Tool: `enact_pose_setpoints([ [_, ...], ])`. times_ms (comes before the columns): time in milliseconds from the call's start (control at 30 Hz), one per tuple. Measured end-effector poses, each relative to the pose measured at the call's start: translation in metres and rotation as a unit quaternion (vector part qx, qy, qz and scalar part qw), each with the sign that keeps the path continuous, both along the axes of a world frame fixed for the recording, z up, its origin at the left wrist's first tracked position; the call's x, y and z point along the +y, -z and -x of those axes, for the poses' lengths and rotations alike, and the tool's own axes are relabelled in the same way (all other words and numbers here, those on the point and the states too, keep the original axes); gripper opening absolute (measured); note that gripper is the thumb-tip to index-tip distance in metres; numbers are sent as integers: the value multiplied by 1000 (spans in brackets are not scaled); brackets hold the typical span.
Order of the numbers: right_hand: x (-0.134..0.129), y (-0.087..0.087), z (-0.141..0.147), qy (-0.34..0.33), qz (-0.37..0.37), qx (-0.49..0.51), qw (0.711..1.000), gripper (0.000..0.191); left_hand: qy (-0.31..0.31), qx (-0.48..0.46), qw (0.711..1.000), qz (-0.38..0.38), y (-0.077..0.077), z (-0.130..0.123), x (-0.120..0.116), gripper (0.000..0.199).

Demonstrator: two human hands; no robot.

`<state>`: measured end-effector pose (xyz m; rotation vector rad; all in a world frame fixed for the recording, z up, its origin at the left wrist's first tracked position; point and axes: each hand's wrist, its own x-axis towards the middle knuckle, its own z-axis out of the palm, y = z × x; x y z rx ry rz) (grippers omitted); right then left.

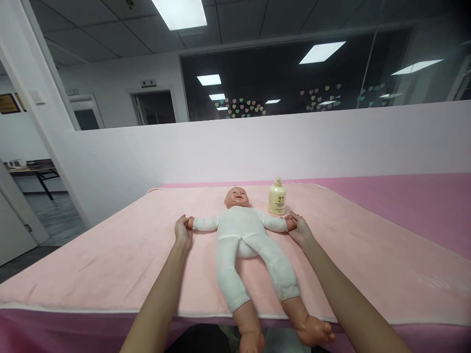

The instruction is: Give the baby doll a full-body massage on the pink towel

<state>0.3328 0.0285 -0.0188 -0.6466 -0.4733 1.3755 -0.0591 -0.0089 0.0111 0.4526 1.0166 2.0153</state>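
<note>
A baby doll in a white cloth body lies on its back on a pink towel, arms spread wide and feet past the near edge. On the left, my left hand is closed around the doll's small hand. Over on the right, my right hand grips the doll's other hand, thumb on top. Just behind that doll arm stands a pale yellow pump bottle, upright and close to my right fingertips but apart from them.
A pink-covered table carries the towel and runs up to a low white wall. Above the wall is a glass window with heart stickers. A door and a side table are at the left.
</note>
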Motion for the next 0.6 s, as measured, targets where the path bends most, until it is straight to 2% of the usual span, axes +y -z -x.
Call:
enact_pose_setpoints([
  [167, -2, 0, 1, -2, -19, 17, 1000, 26, -1, 7, 1000, 6, 0, 0, 0, 32],
  [400, -4, 0, 1, 55, -27, 76, 995, 17, 0, 4, 1000, 5, 0, -1, -1, 30],
  [600, -2, -2, 1, 25, -9, 32, 999, 23, -33, 29, 999, -2, 0, -3, 0, 23],
])
